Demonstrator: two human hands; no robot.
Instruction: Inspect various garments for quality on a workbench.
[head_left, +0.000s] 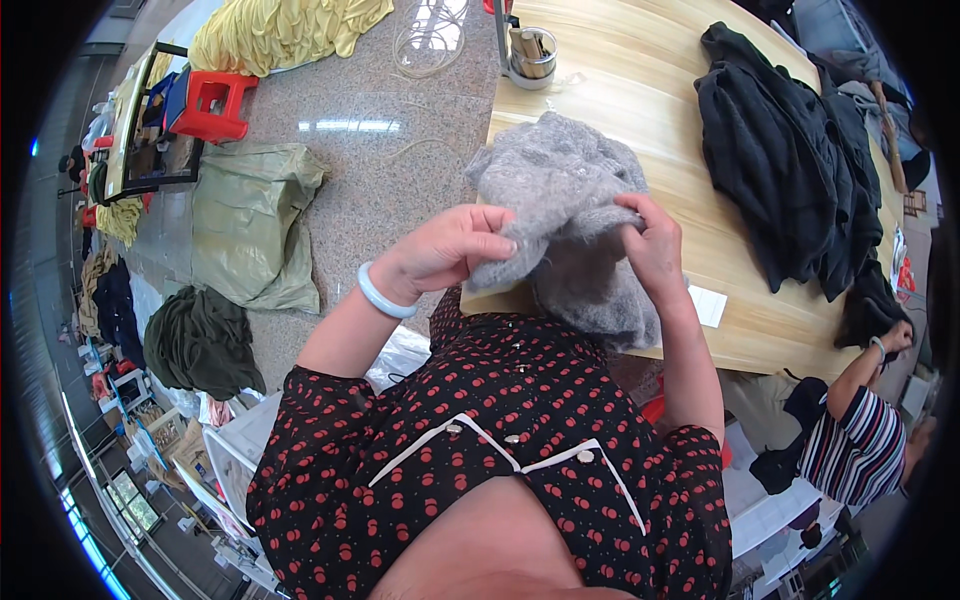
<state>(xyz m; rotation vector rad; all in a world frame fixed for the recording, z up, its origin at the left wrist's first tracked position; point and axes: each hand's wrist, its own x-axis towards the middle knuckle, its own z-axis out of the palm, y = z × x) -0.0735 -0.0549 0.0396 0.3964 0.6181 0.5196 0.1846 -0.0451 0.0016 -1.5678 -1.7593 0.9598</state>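
A fuzzy grey knit garment (570, 165) lies bunched at the near left edge of the wooden table (640, 60), part of it hanging over the edge. My left hand (450, 252), with a pale bangle at the wrist, pinches the knit at its left side between thumb and fingers. On the other side, my right hand (655, 248) is closed on a fold of the same garment. Between the two hands the fabric is lifted and sags into a shadowed hollow. Which part of the garment I hold is unclear.
Black garments (775, 160) lie across the table's right side. A metal cup of tools (532, 55) stands at the far left edge, and a white paper (708, 306) lies near my right wrist. Another person (860, 430) works at right. Sacking (255, 225) and a red stool (215, 105) occupy the floor left.
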